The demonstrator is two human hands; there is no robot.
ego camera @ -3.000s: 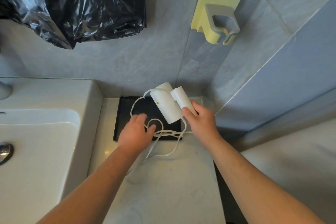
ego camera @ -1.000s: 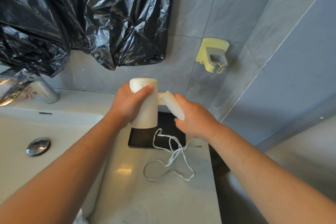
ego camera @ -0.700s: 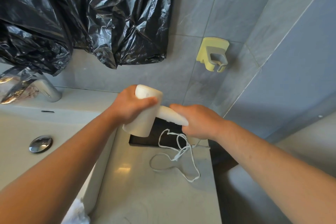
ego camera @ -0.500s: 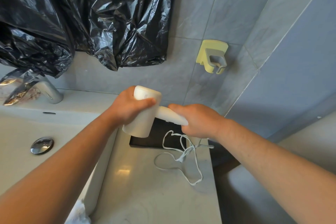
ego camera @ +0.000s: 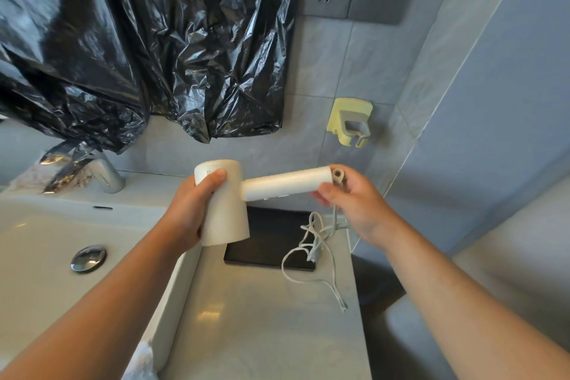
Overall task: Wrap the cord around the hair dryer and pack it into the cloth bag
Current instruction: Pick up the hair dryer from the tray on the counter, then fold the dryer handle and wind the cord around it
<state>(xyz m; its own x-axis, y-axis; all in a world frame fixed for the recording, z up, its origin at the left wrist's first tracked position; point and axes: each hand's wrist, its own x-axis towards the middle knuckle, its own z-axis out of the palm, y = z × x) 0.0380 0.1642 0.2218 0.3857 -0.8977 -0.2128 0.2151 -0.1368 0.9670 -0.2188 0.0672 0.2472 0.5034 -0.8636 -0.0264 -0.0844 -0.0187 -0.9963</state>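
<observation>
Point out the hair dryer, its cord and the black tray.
hair dryer point(ego camera: 223, 210): head view, on its barrel.
cord point(ego camera: 319, 245): head view, on the loose tangle.
black tray point(ego camera: 268, 237): head view, on its bare floor.

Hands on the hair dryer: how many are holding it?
2. The left hand grips the hair dryer by its barrel; the right hand holds the end of its handle, where the cord hangs down to the counter.

Two hands are showing: left hand, right hand. One hair dryer is trailing one cord. One black tray is sitting on one tabletop. One yellow wall holder, one faucet, one drain are showing. Black plastic is hanging, seemingly one sheet.
</observation>
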